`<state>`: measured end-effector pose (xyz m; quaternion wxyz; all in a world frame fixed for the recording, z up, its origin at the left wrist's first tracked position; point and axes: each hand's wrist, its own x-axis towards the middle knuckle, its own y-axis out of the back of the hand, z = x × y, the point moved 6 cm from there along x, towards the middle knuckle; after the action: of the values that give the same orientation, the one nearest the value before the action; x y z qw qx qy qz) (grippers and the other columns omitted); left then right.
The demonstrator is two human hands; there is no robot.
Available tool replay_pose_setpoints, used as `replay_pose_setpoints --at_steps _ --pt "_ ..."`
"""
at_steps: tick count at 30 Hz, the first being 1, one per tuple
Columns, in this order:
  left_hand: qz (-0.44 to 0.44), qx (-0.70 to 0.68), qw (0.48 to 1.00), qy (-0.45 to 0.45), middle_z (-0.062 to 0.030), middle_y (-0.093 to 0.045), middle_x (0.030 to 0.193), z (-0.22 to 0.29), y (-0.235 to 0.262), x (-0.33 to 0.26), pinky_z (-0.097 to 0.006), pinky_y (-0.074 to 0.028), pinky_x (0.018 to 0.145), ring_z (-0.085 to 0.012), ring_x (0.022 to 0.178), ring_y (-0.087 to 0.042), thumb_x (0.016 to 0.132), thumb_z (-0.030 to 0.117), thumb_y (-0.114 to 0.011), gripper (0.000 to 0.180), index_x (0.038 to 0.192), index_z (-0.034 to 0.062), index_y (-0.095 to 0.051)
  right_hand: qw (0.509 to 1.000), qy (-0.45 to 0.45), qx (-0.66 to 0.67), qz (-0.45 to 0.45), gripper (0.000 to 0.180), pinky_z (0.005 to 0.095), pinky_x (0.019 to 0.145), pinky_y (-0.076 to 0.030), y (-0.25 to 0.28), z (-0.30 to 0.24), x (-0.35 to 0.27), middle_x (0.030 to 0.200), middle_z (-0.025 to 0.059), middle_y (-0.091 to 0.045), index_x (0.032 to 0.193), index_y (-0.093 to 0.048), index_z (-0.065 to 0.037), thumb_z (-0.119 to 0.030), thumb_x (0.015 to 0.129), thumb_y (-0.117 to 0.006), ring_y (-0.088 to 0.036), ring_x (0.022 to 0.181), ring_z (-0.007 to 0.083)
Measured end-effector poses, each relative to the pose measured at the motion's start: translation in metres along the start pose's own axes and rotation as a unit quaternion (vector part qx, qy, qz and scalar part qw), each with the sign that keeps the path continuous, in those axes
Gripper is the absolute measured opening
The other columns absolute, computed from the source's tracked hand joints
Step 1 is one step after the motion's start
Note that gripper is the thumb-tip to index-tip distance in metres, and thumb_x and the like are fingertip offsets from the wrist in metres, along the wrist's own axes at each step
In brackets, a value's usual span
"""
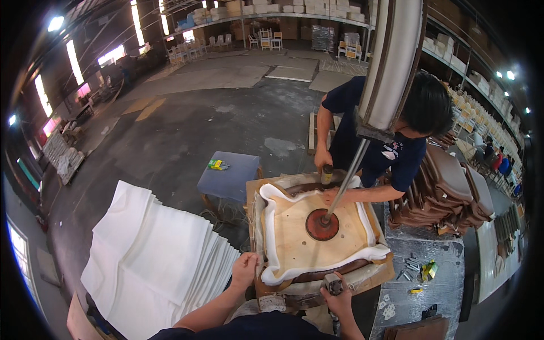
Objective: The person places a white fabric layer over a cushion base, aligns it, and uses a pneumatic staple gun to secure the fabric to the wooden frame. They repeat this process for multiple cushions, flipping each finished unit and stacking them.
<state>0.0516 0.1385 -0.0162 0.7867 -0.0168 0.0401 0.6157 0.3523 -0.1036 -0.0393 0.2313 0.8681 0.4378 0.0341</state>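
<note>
The seat (317, 235) lies clamped under the press rod (345, 178). Left hand (245, 269), fingers curled, pinches the white cover (272, 243) at its 8 o'clock edge; right hand (338, 297) grips a stapler (332, 283) at 6 o'clock. Loose tension risks wrinkles; staples could catch fingers.

A single head-worn fisheye view looks steeply down, close above the person's left hand (245, 271) and right hand (336, 294), facing the warehouse beyond them.

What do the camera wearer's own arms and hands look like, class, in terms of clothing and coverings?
Both forearms are bare, with no gloves on the left hand or right hand. A dark navy garment shows at the lower edge. No watch or rings are visible.
</note>
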Motion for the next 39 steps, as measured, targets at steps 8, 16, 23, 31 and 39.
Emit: replay_pose_setpoints --at_steps 8,16,23,31,39 --pt "-0.008 -0.035 0.986 0.164 -0.0046 -0.072 0.092 -0.034 0.007 0.009 -0.029 -0.057 0.068 -0.0118 0.077 -0.068 0.112 0.017 -0.064 0.017 0.115 0.0016 -0.07 0.998 -0.067 0.015 0.006 0.081 0.0464 0.104 -0.057 -0.002 -0.004 -0.001 0.133 0.021 -0.074 0.156 -0.059 -0.02 -0.021 0.083 -0.094 -0.071 0.124 0.0385" --pt "-0.126 0.115 0.965 0.199 -0.0063 -0.073 0.087 -0.049 -0.003 0.015 -0.033 -0.055 0.066 -0.0141 0.073 -0.069 0.106 0.021 -0.071 0.022 0.112 0.0004 -0.075 0.993 -0.036 -0.073 0.086 0.081 0.0445 0.103 -0.06 -0.003 -0.054 -0.016 0.126 0.0226 -0.078 0.156 -0.06 -0.019 -0.022 0.082 -0.094 -0.076 0.121 0.0375" --pt "-0.168 0.131 0.954 0.209 -0.0096 -0.074 0.087 -0.052 -0.005 0.034 -0.035 -0.058 0.064 -0.0177 0.072 -0.071 0.104 0.023 -0.073 0.024 0.108 -0.0009 -0.074 0.988 -0.036 -0.11 0.098 0.079 0.045 0.103 -0.059 -0.007 -0.069 -0.016 0.135 0.0233 -0.076 0.155 -0.06 -0.013 -0.02 0.083 -0.092 -0.074 0.124 0.0413" --pt "-0.193 0.187 0.938 0.22 -0.0119 -0.071 0.083 -0.066 -0.004 0.046 -0.04 -0.06 0.064 -0.0236 0.075 -0.076 0.103 0.029 -0.075 0.031 0.097 0.0019 -0.062 0.984 -0.032 -0.073 0.159 0.083 0.0382 0.097 -0.061 -0.001 -0.045 -0.011 0.123 0.0177 -0.08 0.16 -0.057 -0.008 -0.01 0.084 -0.092 -0.078 0.11 0.0253" --pt "-0.284 0.286 0.9 0.167 -0.0243 -0.075 0.094 -0.086 -0.041 -0.001 -0.054 -0.057 0.086 -0.0462 0.097 -0.075 0.105 0.04 -0.073 0.04 0.105 0.0025 -0.059 0.971 -0.051 0.072 0.22 0.073 0.0298 0.072 -0.057 0.049 -0.032 -0.025 0.099 0.0006 -0.074 0.159 -0.058 -0.006 0.003 0.092 -0.084 -0.067 0.08 0.0107"
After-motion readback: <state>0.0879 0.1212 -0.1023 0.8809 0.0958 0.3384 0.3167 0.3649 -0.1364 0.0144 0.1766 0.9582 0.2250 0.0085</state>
